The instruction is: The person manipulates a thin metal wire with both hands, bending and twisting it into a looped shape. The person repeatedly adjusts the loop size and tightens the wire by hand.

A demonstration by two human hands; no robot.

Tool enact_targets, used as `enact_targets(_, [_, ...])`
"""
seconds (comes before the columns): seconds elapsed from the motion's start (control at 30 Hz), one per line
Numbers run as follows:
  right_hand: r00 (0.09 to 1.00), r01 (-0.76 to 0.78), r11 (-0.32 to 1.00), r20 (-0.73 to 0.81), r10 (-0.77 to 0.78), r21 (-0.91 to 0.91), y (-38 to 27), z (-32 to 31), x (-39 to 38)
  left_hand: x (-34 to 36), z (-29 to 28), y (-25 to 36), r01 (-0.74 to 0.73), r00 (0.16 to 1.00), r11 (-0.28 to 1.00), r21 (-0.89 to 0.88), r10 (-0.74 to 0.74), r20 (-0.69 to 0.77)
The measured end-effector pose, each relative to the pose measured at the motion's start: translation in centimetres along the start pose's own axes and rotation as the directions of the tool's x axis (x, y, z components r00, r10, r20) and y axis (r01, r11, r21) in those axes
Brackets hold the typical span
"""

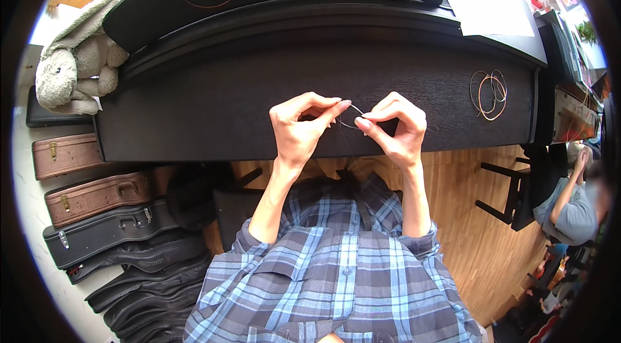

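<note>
Over the dark lid of a black piano [259,84], my left hand [301,126] pinches a thin silvery string [356,109] between thumb and fingertips. My right hand [394,129], a little to its right, pinches the same string, which makes a small loop between them. A fine strand hangs below toward my lap. Coiled copper and dark strings [491,94] lie on the lid to the right. Another thin copper string [200,4] runs across the black panel at the back.
A plush rabbit [61,77] sits at the left end. Brown [94,197] and black [103,233] instrument cases line the left floor. White paper [488,6] lies at the back right. A black stool [511,194] and another person [566,213] are on the right.
</note>
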State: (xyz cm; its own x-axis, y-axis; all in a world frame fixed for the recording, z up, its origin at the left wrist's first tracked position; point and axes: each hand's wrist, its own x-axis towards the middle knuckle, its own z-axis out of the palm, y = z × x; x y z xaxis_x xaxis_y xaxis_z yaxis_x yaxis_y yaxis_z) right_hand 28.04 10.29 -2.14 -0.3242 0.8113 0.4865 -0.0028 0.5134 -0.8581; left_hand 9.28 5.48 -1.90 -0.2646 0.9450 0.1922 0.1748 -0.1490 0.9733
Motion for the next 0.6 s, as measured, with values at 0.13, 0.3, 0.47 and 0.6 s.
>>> enact_targets(0.13, [1.000,-0.015,0.999,0.016,0.015,0.028,-0.07,-0.03,-0.06,0.06,-0.04,0.14,0.059,0.998,0.998,-0.012,-0.059,0.014])
enact_targets(0.3, [0.995,-0.010,0.997,0.099,0.003,0.078,0.10,-0.35,-0.05,0.24,-0.01,0.14,0.124,0.990,0.987,-0.106,-0.116,0.086])
enact_targets(0.47, [0.982,-0.150,0.974,0.141,0.127,0.171,0.12,-0.19,-0.44,0.26,-0.26,0.22,0.172,0.978,0.973,-0.153,-0.150,0.143])
enact_targets(0.6, [0.976,-0.202,0.974,0.110,0.190,0.107,0.07,0.18,-0.32,0.31,-0.43,0.28,0.160,0.977,0.974,-0.162,-0.132,0.171])
